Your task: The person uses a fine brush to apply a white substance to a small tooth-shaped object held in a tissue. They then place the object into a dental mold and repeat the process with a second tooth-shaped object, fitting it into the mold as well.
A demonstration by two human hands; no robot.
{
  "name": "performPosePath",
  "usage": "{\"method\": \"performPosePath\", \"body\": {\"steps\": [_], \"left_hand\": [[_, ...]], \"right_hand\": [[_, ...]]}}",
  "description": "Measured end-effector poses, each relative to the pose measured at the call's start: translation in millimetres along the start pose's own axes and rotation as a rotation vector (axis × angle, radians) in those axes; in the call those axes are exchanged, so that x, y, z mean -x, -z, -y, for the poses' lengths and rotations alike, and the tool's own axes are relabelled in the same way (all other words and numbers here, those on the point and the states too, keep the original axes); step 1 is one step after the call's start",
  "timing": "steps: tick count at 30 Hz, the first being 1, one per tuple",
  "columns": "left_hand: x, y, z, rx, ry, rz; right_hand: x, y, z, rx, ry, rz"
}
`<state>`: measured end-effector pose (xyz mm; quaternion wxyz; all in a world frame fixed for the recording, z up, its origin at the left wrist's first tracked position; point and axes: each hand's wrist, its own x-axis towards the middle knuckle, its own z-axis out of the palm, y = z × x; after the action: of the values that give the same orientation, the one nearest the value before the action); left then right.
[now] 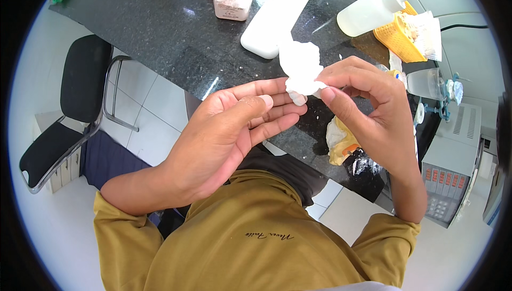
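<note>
A crumpled white wad, which looks like tissue or cotton [302, 72], is pinched between the thumb and fingers of my right hand [368, 96]. Bright light washes out its detail. Its lower end lies against the fingertips of my left hand [240, 112], which is held palm up with fingers stretched out. Below my right hand, a yellow and white piece with an orange patch [341, 140] sits on the dark speckled counter [160, 30]. White powder or paste [365, 164] is smeared beside it.
At the back stand a gold-lidded jar of pinkish powder [233, 0] and a long white case [280, 16]. A squeeze bottle [368, 13], a yellow basket [401, 38] and a clear cup [426, 83] are at the right. A grey machine [453, 163] stands beyond; a black chair [88, 80] is left.
</note>
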<state>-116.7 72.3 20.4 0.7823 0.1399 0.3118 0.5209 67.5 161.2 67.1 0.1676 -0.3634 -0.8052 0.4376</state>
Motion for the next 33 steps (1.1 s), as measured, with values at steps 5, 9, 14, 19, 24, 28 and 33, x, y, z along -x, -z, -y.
{"method": "performPosePath", "body": {"steps": [5,9,14,19,24,28,33], "left_hand": [[1,-2,-1,-0.005,-0.001,-0.006],[0,-2,-2,0.000,-0.001,0.003],[0,-1,-2,0.004,0.012,0.001],[-1,-2,5,-0.055,-0.025,-0.040],[-5,-11,14,-0.099,-0.165,-0.034],[-7,-21,20,-0.236,-0.285,-0.007],[-6,-40,17,-0.455,-0.447,0.153]], "right_hand": [[1,-4,2,0.078,0.072,-0.013],[2,-6,1,0.155,0.123,-0.028],[2,-7,-2,0.248,0.205,-0.058],[-3,7,1,0.363,0.121,-0.231],[21,9,16,0.383,0.250,-0.444],[53,5,24,-0.144,0.018,-0.341],[65,12,23,-0.591,-0.233,-0.225]]}}
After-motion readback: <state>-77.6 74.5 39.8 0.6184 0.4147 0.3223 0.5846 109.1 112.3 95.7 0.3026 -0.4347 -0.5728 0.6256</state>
